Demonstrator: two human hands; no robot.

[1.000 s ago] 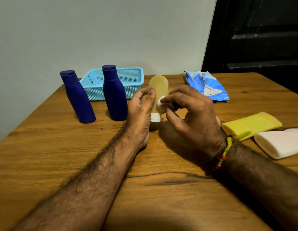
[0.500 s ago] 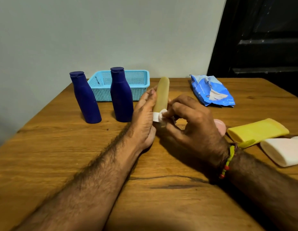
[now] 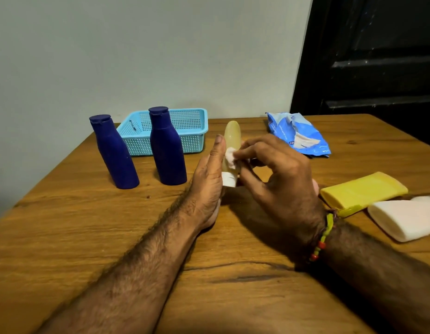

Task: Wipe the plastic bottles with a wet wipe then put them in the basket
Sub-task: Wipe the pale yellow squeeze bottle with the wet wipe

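- Step in hand: wiping; the small amber bottle [image 3: 232,143] stood cap-down on the table [image 3: 233,297], white cap at the bottom, between the two hands; judged mid-wipe, not yet ready for the basket [image 3: 197,131].
- Left hand [image 3: 208,186]: fingers nearly straight, raised edge-on against the left side of the amber bottle; heel resting on the table; it steadied the bottle by touch; any curl of the far fingers was hidden behind the hand.
- Right hand [image 3: 279,179]: fingertips pinched a small white wet wipe [image 3: 230,158] and pressed it on the bottle's near face, about mid-height; the other fingers loosely curled.
- Basket: blue, at the far edge of the table by the wall; what showed of its inside held no bottle.
- Waiting bottles: two dark blue bottles [image 3: 114,153] [image 3: 167,148] upright just in front of the basket; a yellow bottle [image 3: 363,190] and a white bottle [image 3: 406,216] lying at the right, touching or nearly so.
- Wipes packet [image 3: 298,133]: blue, far right of the basket.
- Next move, judged: finish the remaining faces and cap; then grip the bottle properly and carry it past the blue bottles to the basket; the narrow base could tip under sideways pressure.
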